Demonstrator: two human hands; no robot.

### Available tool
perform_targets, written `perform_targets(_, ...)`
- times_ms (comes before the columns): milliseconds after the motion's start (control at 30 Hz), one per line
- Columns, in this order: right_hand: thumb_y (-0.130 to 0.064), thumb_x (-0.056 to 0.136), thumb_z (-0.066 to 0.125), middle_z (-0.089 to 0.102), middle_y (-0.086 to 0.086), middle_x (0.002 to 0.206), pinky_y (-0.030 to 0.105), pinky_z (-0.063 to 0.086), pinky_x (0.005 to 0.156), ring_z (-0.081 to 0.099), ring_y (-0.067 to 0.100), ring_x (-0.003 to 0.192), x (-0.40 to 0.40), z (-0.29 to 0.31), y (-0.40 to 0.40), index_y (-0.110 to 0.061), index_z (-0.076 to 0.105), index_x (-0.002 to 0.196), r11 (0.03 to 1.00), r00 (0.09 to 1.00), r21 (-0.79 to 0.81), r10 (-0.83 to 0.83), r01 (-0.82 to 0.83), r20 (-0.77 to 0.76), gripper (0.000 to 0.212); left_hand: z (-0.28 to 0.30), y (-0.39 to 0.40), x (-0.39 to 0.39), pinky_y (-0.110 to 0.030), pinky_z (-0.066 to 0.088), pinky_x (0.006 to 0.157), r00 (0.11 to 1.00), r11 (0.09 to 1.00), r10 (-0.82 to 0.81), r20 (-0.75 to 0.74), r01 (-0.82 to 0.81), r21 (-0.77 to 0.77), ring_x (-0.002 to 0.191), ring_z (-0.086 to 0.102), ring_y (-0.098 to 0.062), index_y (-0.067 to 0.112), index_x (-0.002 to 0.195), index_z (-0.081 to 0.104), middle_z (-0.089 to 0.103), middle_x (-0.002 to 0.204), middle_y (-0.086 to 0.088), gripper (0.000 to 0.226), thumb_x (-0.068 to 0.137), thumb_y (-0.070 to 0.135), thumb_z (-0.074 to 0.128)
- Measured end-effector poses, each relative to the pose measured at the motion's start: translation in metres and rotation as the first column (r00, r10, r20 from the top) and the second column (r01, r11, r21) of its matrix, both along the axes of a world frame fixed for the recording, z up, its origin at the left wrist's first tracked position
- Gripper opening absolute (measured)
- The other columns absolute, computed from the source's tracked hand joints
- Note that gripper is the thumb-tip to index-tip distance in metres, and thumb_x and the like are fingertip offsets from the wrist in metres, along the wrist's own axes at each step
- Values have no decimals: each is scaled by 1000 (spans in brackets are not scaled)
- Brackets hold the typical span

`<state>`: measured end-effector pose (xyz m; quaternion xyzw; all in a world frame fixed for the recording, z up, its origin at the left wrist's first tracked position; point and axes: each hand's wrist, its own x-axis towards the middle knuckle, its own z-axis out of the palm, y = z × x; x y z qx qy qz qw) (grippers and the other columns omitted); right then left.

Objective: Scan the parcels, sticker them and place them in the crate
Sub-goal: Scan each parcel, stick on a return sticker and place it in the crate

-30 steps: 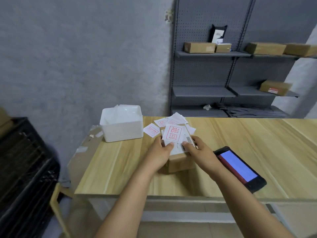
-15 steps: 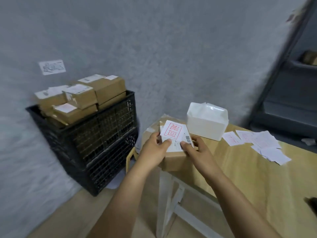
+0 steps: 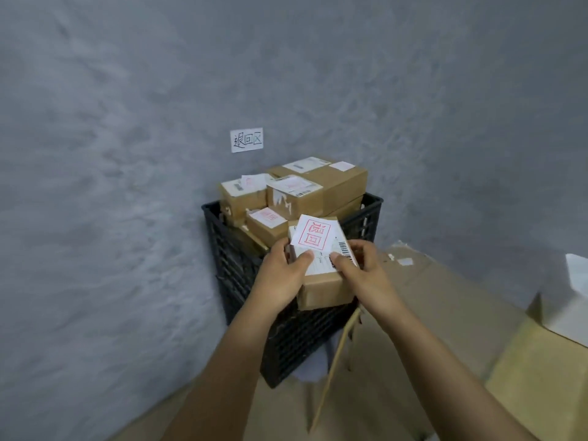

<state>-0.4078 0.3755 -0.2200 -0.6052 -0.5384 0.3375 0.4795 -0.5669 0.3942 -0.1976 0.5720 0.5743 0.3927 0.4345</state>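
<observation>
The person holds a small brown parcel [image 3: 321, 288] up in the air, right in front of the black crate [image 3: 241, 281]. The left hand [image 3: 280, 278] grips the parcel's left side, with its thumb pressed down on the top. The right hand [image 3: 362, 275] grips the right side, and its thumb presses on the top too. Both thumbs likely sit there to keep the white sticker [image 3: 315, 238] with the red stamp flat, because its far edge looks a little lifted. Two hands also keep the box steady.

The parcel's long side runs away from the person, toward the crate and the grey wall [image 3: 127, 154]. Its sticker side faces up. The near end tips down a little.

The crate is already piled high with other brown boxes [image 3: 296, 192]. The parcel probably has to go on top of the pile. It could slide off if set down crooked.
</observation>
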Motion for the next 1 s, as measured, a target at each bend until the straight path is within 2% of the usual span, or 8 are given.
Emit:
perform_targets(133, -49, 87, 60, 58, -23, 101, 15, 42, 59, 58, -7, 86, -46, 11, 51, -32, 45, 114, 997, 997, -11, 74, -74, 31, 35, 5, 41, -47, -35, 52, 91, 996, 996, 92, 5, -92, 15, 106, 61, -15, 20, 140, 39, 59, 129, 2, 55, 91, 37, 59)
perform_targets(233, -45, 89, 61, 60, -10, 116, 20, 44, 66, 60, 3, 95, -67, 20, 87, -29, 47, 120, 993, 990, 6, 121, -122, 71, 37, 9, 69, -64, -39, 51, 95, 988, 988, 151, 40, -152, 4, 110, 60, -17, 21, 141, 38, 58, 133, 1, 55, 92, 34, 58)
perform_targets(333, -39, 91, 59, 54, 2, 131, 29, 46, 84, 53, 17, 112, -79, 34, 122, -19, 50, 133, 992, 967, 62, 91, -109, 237, 47, 13, 100, -68, -41, 51, 96, 975, 979, 204, 82, -205, -2, 113, 59, -20, 22, 142, 37, 56, 135, -1, 54, 92, 29, 57)
perform_targets(433, -39, 91, 56, 47, 6, 137, 40, 41, 99, 43, 25, 125, -83, 44, 157, -17, 47, 139, 990, 882, 90, 57, -112, 468, 54, 17, 129, -64, -44, 53, 93, 963, 969, 248, 109, -245, -34, 113, 59, -21, 22, 143, 38, 56, 136, -1, 54, 92, 25, 56)
perform_targets(533, -46, 90, 53, 48, 7, 137, 42, 39, 99, 38, 27, 126, -81, 48, 191, -17, 47, 139, 991, 761, 77, 31, -106, 648, 57, 17, 152, -59, -39, 54, 90, 958, 961, 277, 74, -275, -30, 114, 58, -21, 25, 143, 40, 55, 137, 1, 52, 92, 25, 55)
perform_targets(633, -50, 87, 56, 54, 2, 134, 42, 42, 94, 41, 24, 122, -79, 45, 217, -25, 44, 138, 989, 742, 64, 59, -137, 668, 59, 16, 171, -58, -28, 51, 80, 945, 945, 327, -10, -327, -28, 117, 56, -22, 22, 144, 37, 52, 140, -1, 53, 94, 28, 53)
perform_targets(767, -49, 87, 57, 56, -2, 130, 42, 43, 89, 42, 22, 118, -74, 36, 241, -27, 47, 133, 980, 723, 57, 99, -188, 684, 52, 14, 192, -52, -37, 56, 87, 935, 932, 345, -82, -351, -89, 114, 57, -24, 21, 147, 32, 51, 140, -4, 55, 96, 29, 51)
perform_targets(1000, -48, 91, 50, 45, 1, 138, 40, 34, 100, 34, 23, 125, -65, 29, 260, -22, 49, 137, 973, 668, 72, 96, -219, 738, 53, 9, 211, -42, -45, 50, 97, 927, 923, 324, -188, -353, -153, 123, 50, -30, 22, 148, 30, 41, 148, -8, 59, 95, 37, 48)
